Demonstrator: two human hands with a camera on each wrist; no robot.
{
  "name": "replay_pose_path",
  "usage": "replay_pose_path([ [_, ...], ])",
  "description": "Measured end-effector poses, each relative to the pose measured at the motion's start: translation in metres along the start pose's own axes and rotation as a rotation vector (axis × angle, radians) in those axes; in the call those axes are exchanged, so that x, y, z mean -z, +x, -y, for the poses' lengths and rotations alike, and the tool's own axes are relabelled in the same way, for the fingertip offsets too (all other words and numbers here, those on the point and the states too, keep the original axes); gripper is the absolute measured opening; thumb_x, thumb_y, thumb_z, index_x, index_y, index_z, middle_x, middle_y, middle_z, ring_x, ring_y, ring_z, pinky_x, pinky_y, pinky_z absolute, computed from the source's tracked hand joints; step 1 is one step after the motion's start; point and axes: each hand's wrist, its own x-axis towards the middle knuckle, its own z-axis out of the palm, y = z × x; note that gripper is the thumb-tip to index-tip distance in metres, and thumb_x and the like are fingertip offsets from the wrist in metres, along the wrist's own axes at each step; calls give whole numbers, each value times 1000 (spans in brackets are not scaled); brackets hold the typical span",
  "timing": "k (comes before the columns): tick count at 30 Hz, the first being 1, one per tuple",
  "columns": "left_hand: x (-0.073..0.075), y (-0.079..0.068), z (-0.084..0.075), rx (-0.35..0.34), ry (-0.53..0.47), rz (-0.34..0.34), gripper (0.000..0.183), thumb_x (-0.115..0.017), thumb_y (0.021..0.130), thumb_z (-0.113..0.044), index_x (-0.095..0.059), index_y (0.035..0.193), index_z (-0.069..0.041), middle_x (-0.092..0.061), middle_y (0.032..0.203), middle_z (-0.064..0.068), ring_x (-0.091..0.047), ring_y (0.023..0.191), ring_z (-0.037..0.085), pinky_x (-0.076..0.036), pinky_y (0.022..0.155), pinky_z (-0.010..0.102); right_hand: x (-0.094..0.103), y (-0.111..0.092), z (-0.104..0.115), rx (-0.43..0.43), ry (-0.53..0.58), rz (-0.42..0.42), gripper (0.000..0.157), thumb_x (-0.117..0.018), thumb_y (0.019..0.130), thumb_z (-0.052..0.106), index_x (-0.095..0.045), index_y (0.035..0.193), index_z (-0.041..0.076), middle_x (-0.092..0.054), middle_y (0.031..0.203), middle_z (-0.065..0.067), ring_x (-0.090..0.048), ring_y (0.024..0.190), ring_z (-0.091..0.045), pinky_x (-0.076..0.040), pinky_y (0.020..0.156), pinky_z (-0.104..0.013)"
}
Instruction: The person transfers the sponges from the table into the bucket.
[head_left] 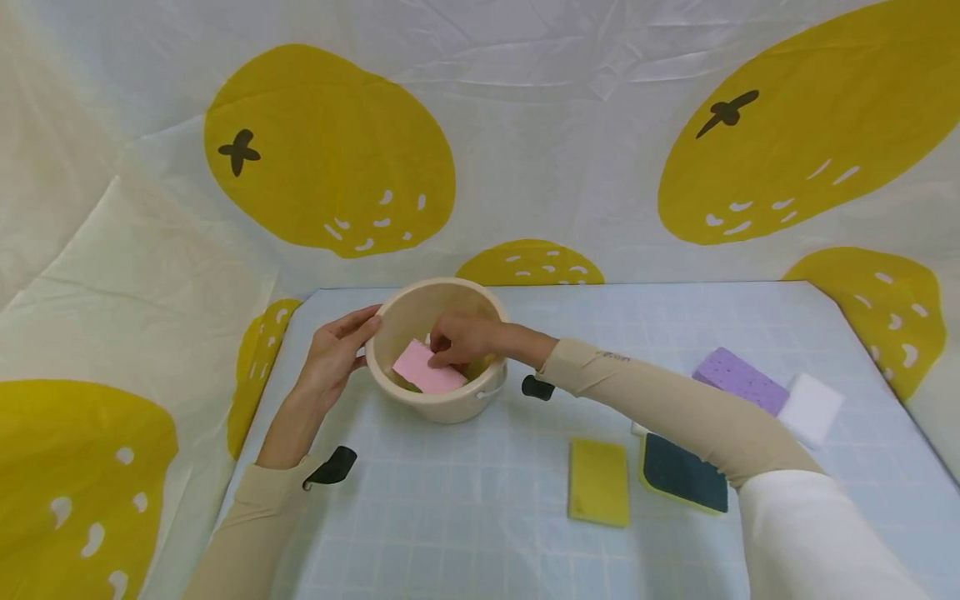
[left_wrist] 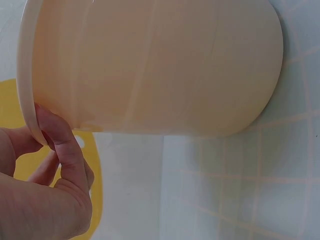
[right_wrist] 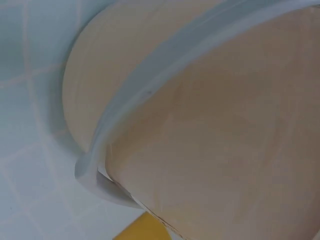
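A cream plastic bucket (head_left: 435, 408) stands on the table towards the back left. My left hand (head_left: 330, 354) pinches its rim on the left side, thumb and fingers on either side of the lip, as the left wrist view shows with the hand (left_wrist: 60, 175) at the bucket wall (left_wrist: 160, 65). Inside the bucket, my right hand (head_left: 468, 337) pinches a pink sponge (head_left: 423, 367) by its upper right edge. Something yellowish lies below the sponge, mostly hidden. The right wrist view takes in the bucket's rim (right_wrist: 150, 75) and handle, but not the hand.
To the right on the tiled-pattern table (head_left: 420, 517) lie a yellow sponge (head_left: 598, 483), a sponge with a dark green scouring face (head_left: 684, 473), a purple sponge (head_left: 738, 379) and a white sponge (head_left: 812, 408). My right forearm reaches over this side. Fruit-print sheeting (head_left: 540, 150) encloses the table.
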Motion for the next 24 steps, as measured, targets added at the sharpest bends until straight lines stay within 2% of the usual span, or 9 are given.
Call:
replay_pose_path([
  [3,0,0,0,0,1,-1,51,-67,88,-34,-56,133,-14,-56,129,5,-56,108,15,-54,74,23,0,-2,1,-16,-9,1,16,-65,91,17,-69,96,2,-66,83,-6,-56,67,-11,-46,60,-17],
  [9,-1,0,0,6,7,-11,50,-67,88,-34,-57,133,-14,-56,128,4,-56,106,14,-54,74,23,4,-7,2,-17,-14,-18,24,-62,92,17,-61,111,2,-64,102,-7,-58,91,-15,-49,75,-19],
  [14,-1,-2,-1,7,14,-9,50,-66,88,-34,-56,133,-14,-56,129,4,-56,106,14,-54,74,23,8,-16,4,-35,-1,-59,29,-62,93,20,-55,117,5,-62,105,-6,-57,95,-16,-48,81,-23],
  [19,-1,-2,-1,7,7,-10,51,-66,88,-34,-55,134,-14,-56,128,4,-56,106,13,-54,74,22,13,-24,5,37,20,-126,26,-63,91,14,-55,112,2,-62,105,-10,-58,94,-18,-48,84,-25],
  [24,-1,0,0,6,0,-11,51,-67,88,-34,-56,133,-13,-56,127,4,-57,105,13,-54,72,23,19,-35,8,110,69,-199,29,-66,89,11,-56,111,-5,-61,105,-16,-59,93,-22,-51,85,-32],
])
